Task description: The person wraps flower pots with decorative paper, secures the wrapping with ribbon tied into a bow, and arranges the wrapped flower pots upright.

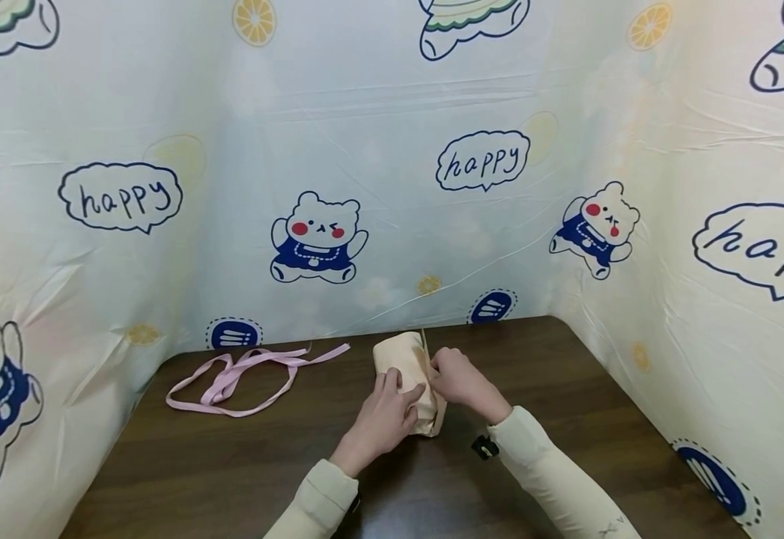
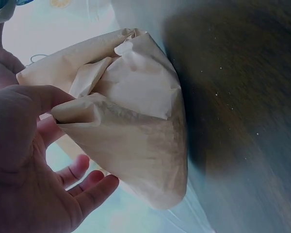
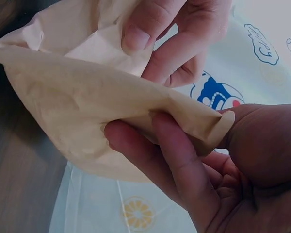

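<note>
A package wrapped in light brown kraft paper (image 1: 397,352) lies on the table, a folded end facing the wrist cameras. My left hand (image 1: 381,419) holds it from the near left, fingers over its top. In the left wrist view the thumb of that hand (image 2: 24,160) is at a paper fold, while other fingers stick out beside the package. On the package's right side, my right hand (image 1: 467,383) pinches a raised paper flap. Curled fingers (image 3: 174,150) hold that flap in the right wrist view. What the paper encloses is hidden.
A loosely looped pink ribbon (image 1: 250,374) lies on the dark wooden table (image 1: 230,471), left of the package. A printed curtain (image 1: 392,150) with bears and speech bubbles stands behind and at both sides.
</note>
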### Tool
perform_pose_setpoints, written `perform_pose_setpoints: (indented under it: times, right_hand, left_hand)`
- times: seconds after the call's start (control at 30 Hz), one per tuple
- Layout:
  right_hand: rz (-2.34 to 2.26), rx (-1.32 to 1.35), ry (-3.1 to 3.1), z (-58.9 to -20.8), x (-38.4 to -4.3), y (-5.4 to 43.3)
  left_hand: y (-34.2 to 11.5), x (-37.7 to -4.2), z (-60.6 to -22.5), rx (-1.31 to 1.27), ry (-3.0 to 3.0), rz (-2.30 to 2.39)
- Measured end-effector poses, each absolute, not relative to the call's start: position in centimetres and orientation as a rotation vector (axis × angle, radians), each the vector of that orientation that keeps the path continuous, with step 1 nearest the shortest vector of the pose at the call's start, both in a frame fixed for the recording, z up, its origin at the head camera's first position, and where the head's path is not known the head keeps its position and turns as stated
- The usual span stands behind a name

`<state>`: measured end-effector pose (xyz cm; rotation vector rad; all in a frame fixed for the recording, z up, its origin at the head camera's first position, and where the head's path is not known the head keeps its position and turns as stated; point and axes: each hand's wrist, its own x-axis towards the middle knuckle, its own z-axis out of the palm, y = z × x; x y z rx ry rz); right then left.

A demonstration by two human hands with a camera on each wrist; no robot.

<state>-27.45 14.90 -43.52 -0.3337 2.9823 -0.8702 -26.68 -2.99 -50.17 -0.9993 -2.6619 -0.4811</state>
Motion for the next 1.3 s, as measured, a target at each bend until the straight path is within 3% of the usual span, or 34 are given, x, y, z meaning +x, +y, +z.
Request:
perform_pose_setpoints:
  times: [0.47,0.73,1.3]
  right_hand:
    - [-0.911,-0.32,2.951,-43.3,-27.3,14.3]
    - [-0.885,-0.438,3.022,-43.8,-27.5,14.1]
    - [-0.723,-0.572,3.124,-43.6,-27.3,11.7]
  left_hand:
    - [-3.6,-26.2,-50.2,-0.881,-2.611,-0.637]
    - [-3.8,-26.0,-50.4,-0.74,-2.486,-0.918]
    - [-4.3,-26.2,-50.7,-0.683,-2.491,-1.017]
